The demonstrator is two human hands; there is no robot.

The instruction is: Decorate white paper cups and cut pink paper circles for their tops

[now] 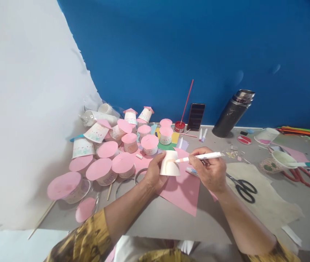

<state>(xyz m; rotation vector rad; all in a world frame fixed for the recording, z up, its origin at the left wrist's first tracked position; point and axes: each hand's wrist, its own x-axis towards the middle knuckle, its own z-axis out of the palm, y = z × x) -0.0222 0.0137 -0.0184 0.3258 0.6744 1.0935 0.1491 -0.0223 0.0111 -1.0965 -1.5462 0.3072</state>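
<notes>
My left hand (pixel 155 171) grips a white paper cup (pixel 168 169), which is upside down with its wide rim toward me. A faint peach curved line runs on the cup's side. Between the fingers of my right hand (pixel 211 169) is a white marker (pixel 208 155), its peach tip touching or very close to the cup's wall. Beneath both hands lies a sheet of pink paper (pixel 183 198). A small tube (pixel 192 171) rests on it beside my right hand.
Many paper cups with pink discs (pixel 100 169) crowd the left side. Black-handled scissors (pixel 245 190) lie on a cloth (pixel 275 203) at right. A dark flask (pixel 233 114) and a phone (pixel 196 116) stand by the blue wall. Red-handled scissors (pixel 303 177) lie far right.
</notes>
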